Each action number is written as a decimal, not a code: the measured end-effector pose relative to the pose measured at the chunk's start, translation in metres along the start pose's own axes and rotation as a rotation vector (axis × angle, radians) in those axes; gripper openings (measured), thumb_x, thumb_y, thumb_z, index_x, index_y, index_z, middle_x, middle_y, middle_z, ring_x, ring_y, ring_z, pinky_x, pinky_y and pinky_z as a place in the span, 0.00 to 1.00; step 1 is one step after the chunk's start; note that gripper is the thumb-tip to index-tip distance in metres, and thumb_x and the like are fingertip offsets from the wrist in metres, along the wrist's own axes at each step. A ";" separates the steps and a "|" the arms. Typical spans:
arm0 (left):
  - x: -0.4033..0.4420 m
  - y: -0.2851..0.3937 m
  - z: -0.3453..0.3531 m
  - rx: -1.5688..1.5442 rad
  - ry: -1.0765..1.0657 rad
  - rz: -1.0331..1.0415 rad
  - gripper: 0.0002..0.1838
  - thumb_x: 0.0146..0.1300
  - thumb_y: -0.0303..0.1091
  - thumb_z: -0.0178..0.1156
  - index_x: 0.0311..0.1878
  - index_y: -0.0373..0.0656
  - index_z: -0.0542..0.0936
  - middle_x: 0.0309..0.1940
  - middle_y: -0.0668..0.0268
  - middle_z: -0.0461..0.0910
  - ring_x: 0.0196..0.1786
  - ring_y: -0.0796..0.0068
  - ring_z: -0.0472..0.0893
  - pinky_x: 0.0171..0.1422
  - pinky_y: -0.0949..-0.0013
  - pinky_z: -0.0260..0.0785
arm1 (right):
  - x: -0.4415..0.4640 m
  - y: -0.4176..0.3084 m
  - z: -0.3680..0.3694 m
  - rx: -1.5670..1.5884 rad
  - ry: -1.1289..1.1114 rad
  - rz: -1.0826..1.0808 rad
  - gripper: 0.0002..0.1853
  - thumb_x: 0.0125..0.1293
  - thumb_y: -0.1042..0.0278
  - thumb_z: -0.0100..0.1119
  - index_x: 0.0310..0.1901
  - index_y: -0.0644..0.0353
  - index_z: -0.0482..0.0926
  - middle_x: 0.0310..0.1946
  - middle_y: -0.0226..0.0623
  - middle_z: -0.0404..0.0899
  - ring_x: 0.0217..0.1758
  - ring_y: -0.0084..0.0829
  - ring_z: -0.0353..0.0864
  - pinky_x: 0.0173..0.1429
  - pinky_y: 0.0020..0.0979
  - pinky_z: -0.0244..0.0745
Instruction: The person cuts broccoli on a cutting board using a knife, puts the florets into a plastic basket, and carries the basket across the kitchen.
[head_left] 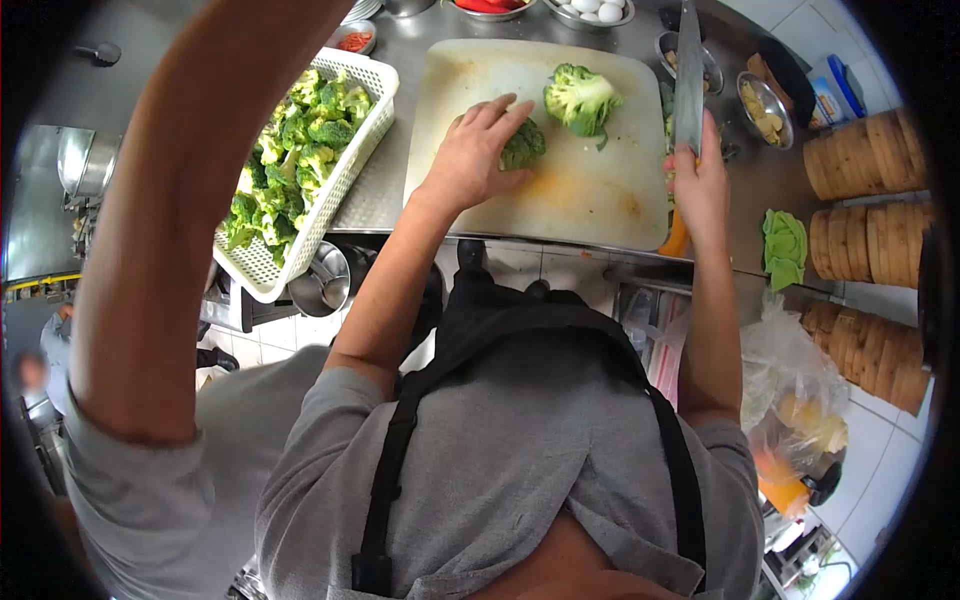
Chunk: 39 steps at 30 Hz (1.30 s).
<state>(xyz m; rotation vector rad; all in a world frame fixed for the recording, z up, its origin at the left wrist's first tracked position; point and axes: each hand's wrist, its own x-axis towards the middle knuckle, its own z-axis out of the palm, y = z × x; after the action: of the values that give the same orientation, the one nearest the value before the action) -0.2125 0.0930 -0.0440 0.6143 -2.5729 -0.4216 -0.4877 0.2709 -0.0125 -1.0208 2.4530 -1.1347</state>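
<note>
- what's the left hand [472, 152] gripping?
- can't tell; it's spread over a broccoli piece [524, 147] near the cutting board [590, 208]'s middle
- and the right hand [699, 190]?
- clenched round a knife [688, 90], past the three o'clock edge
- any room?
- bare board at five; basket [328, 185] at nine, cut broccoli head [581, 100] at one
</note>
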 end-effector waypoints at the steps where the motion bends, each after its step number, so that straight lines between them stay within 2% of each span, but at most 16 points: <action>1: -0.003 -0.001 0.000 -0.002 -0.011 0.000 0.47 0.54 0.42 0.80 0.78 0.48 0.72 0.75 0.54 0.73 0.74 0.49 0.73 0.79 0.52 0.66 | -0.023 -0.007 -0.007 0.069 -0.041 0.010 0.37 0.76 0.62 0.53 0.85 0.44 0.58 0.36 0.38 0.89 0.37 0.37 0.88 0.48 0.38 0.82; 3: -0.014 -0.008 -0.006 -0.180 0.125 -0.107 0.47 0.56 0.42 0.79 0.79 0.47 0.71 0.76 0.52 0.72 0.75 0.50 0.73 0.79 0.53 0.66 | -0.066 -0.016 -0.026 0.140 -0.081 0.047 0.37 0.76 0.66 0.50 0.86 0.42 0.58 0.35 0.37 0.88 0.33 0.33 0.87 0.44 0.36 0.82; 5: -0.028 -0.019 -0.015 -0.243 0.122 -0.230 0.43 0.58 0.38 0.76 0.78 0.45 0.72 0.75 0.51 0.73 0.77 0.49 0.73 0.81 0.55 0.66 | -0.101 -0.021 -0.044 0.196 -0.269 0.117 0.39 0.75 0.71 0.48 0.86 0.40 0.57 0.33 0.34 0.86 0.28 0.28 0.82 0.39 0.33 0.80; 7: -0.036 -0.026 -0.018 -0.274 0.060 -0.302 0.42 0.58 0.37 0.75 0.78 0.48 0.73 0.75 0.53 0.73 0.77 0.51 0.73 0.80 0.55 0.66 | -0.133 -0.016 -0.052 0.181 -0.328 0.129 0.40 0.74 0.72 0.49 0.86 0.38 0.56 0.34 0.37 0.87 0.28 0.31 0.83 0.41 0.35 0.80; 9: -0.036 -0.025 -0.016 -0.260 0.063 -0.254 0.40 0.59 0.36 0.74 0.77 0.49 0.75 0.75 0.54 0.74 0.76 0.53 0.74 0.80 0.56 0.67 | -0.151 -0.013 -0.056 0.165 -0.387 0.135 0.40 0.74 0.73 0.49 0.86 0.37 0.56 0.34 0.41 0.87 0.29 0.34 0.84 0.42 0.37 0.80; 10: -0.036 -0.023 -0.015 -0.250 0.069 -0.205 0.38 0.60 0.35 0.74 0.75 0.51 0.77 0.74 0.56 0.76 0.75 0.55 0.75 0.79 0.57 0.68 | -0.159 -0.013 -0.059 0.087 -0.462 0.041 0.41 0.73 0.73 0.50 0.86 0.35 0.56 0.34 0.46 0.87 0.30 0.39 0.86 0.44 0.40 0.81; 12: -0.031 -0.019 -0.015 -0.264 0.032 -0.230 0.35 0.60 0.34 0.73 0.73 0.51 0.79 0.73 0.57 0.77 0.74 0.57 0.76 0.79 0.58 0.68 | -0.166 -0.014 -0.061 -0.070 -0.588 -0.088 0.42 0.72 0.73 0.54 0.85 0.32 0.56 0.37 0.60 0.85 0.39 0.58 0.88 0.49 0.51 0.81; 13: -0.028 -0.019 -0.014 -0.276 0.008 -0.252 0.32 0.61 0.34 0.73 0.71 0.52 0.81 0.72 0.58 0.78 0.73 0.59 0.78 0.78 0.58 0.69 | -0.167 -0.014 -0.056 -0.065 -0.586 -0.077 0.42 0.72 0.73 0.54 0.85 0.32 0.56 0.37 0.60 0.85 0.39 0.58 0.88 0.49 0.51 0.81; 15: -0.032 -0.017 -0.010 -0.320 0.021 -0.249 0.28 0.62 0.33 0.73 0.68 0.51 0.84 0.69 0.59 0.80 0.69 0.60 0.81 0.75 0.60 0.71 | -0.168 -0.016 -0.045 -0.174 -0.597 -0.232 0.42 0.72 0.72 0.54 0.85 0.33 0.55 0.37 0.62 0.85 0.41 0.64 0.86 0.49 0.57 0.79; 16: -0.033 -0.014 -0.012 -0.292 0.040 -0.259 0.27 0.62 0.33 0.73 0.67 0.50 0.84 0.68 0.59 0.81 0.68 0.58 0.81 0.71 0.59 0.74 | -0.165 -0.026 -0.044 -0.256 -0.689 -0.153 0.43 0.72 0.71 0.53 0.85 0.32 0.51 0.35 0.64 0.84 0.40 0.66 0.85 0.49 0.60 0.77; 18: -0.038 -0.007 -0.013 -0.272 0.078 -0.308 0.26 0.60 0.35 0.76 0.64 0.47 0.85 0.62 0.57 0.83 0.62 0.58 0.84 0.65 0.60 0.78 | -0.165 -0.026 -0.034 -0.286 -0.698 -0.183 0.43 0.72 0.71 0.52 0.85 0.33 0.51 0.34 0.64 0.84 0.39 0.66 0.85 0.49 0.60 0.77; 19: -0.040 -0.004 -0.012 -0.276 0.074 -0.306 0.26 0.60 0.35 0.76 0.64 0.47 0.85 0.62 0.57 0.83 0.62 0.58 0.84 0.65 0.60 0.78 | -0.165 -0.027 -0.031 -0.316 -0.714 -0.217 0.42 0.72 0.71 0.51 0.86 0.33 0.51 0.33 0.64 0.84 0.39 0.66 0.85 0.49 0.61 0.77; 21: -0.041 -0.004 -0.010 -0.259 0.096 -0.353 0.27 0.60 0.37 0.78 0.63 0.48 0.85 0.58 0.61 0.83 0.56 0.65 0.84 0.62 0.59 0.77 | -0.160 -0.031 -0.028 -0.354 -0.729 -0.217 0.43 0.72 0.71 0.51 0.85 0.33 0.52 0.33 0.64 0.84 0.39 0.65 0.85 0.48 0.61 0.77; 27: -0.045 0.000 -0.002 -0.313 0.158 -0.376 0.27 0.56 0.38 0.82 0.59 0.45 0.86 0.53 0.61 0.82 0.50 0.67 0.83 0.60 0.62 0.77 | -0.162 -0.034 -0.020 -0.409 -0.717 -0.295 0.42 0.70 0.72 0.51 0.85 0.40 0.54 0.32 0.61 0.85 0.38 0.64 0.86 0.47 0.59 0.79; 32: -0.046 -0.001 -0.001 -0.268 0.138 -0.389 0.27 0.55 0.37 0.82 0.58 0.43 0.85 0.52 0.61 0.81 0.49 0.67 0.83 0.59 0.63 0.78 | -0.160 -0.048 -0.023 -0.548 -0.704 -0.371 0.41 0.68 0.74 0.51 0.84 0.53 0.57 0.31 0.56 0.87 0.33 0.58 0.88 0.42 0.56 0.82; 39: -0.045 -0.003 0.005 -0.298 0.156 -0.395 0.27 0.55 0.35 0.82 0.58 0.43 0.84 0.53 0.59 0.81 0.49 0.65 0.83 0.59 0.62 0.79 | -0.158 -0.051 -0.022 -0.608 -0.682 -0.395 0.41 0.68 0.75 0.50 0.84 0.51 0.56 0.31 0.56 0.87 0.33 0.56 0.89 0.43 0.55 0.83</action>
<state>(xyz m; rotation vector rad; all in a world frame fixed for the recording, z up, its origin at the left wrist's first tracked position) -0.1783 0.1127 -0.0655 1.0009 -2.1796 -0.8330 -0.3593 0.3691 0.0300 -1.7566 2.0738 -0.0164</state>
